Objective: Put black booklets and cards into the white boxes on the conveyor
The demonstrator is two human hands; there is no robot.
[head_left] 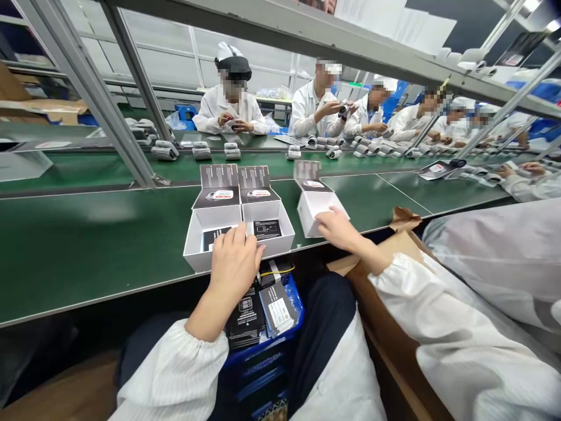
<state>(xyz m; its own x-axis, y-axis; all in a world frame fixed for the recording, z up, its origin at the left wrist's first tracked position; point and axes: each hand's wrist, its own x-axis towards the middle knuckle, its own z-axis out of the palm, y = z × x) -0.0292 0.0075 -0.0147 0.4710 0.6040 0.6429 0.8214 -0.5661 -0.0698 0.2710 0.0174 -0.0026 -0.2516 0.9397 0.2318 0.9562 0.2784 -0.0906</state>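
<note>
Two white boxes with raised dark printed lids stand side by side on the green bench: the left box (195, 240) and the middle box (284, 228). Inside each lies a black printed booklet (267, 230), the left one partly covered by my fingers. My left hand (234, 257) is closed over the adjoining walls of these two boxes, its fingertips hidden inside. To the right, a third white box (311, 210) with its lid up sits slightly turned at the bench edge. My right hand (339, 229) grips the front wall of that box.
Below the bench edge, a blue crate (295, 307) holds stacks of black printed booklets (245, 318). An open cardboard carton (394, 327) stands by my right leg. Beyond, small white devices (201, 150) line a green conveyor (184, 166), with several co-workers behind. A metal post (131, 128) rises at left.
</note>
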